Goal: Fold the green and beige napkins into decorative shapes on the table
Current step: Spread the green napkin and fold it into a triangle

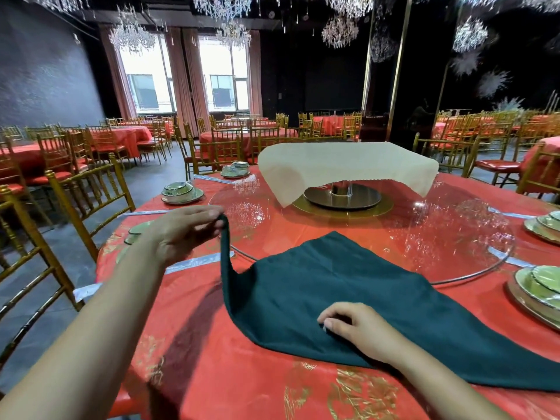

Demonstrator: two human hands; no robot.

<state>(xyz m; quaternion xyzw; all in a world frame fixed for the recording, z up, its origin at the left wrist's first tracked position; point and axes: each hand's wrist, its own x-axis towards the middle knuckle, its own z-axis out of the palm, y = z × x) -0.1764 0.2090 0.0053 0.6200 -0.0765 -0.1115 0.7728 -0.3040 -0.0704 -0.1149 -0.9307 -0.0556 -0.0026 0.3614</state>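
The green napkin (318, 286) lies spread across the lower middle of the frame on the round counter (227, 374), which is covered in a red cloth with gold patterns. Its far point reaches up onto the edge of the glass turntable (454, 237), and its right side runs out toward the lower right edge of the frame.

The left hand (188, 228), at left of centre, pinches the napkin's left corner between thumb and fingertips and holds it lifted off the counter, so a narrow strip of cloth hangs down from the fingers to the flat part.

The right hand (360, 331), in the lower middle, rests on top of the napkin near its front edge, with its fingers bent and its thumb tip on the cloth. Whether it pinches a fold or only presses down I cannot tell.

The beige napkin (342, 165) sits above centre, draped over something raised at the middle of the turntable, with one corner hanging down at its left.

Stacked bowls (181, 192) stand at the counter's left edge, and green plates (539, 286) at the right edge. Gold chairs (91, 192) stand just beside the counter at left.
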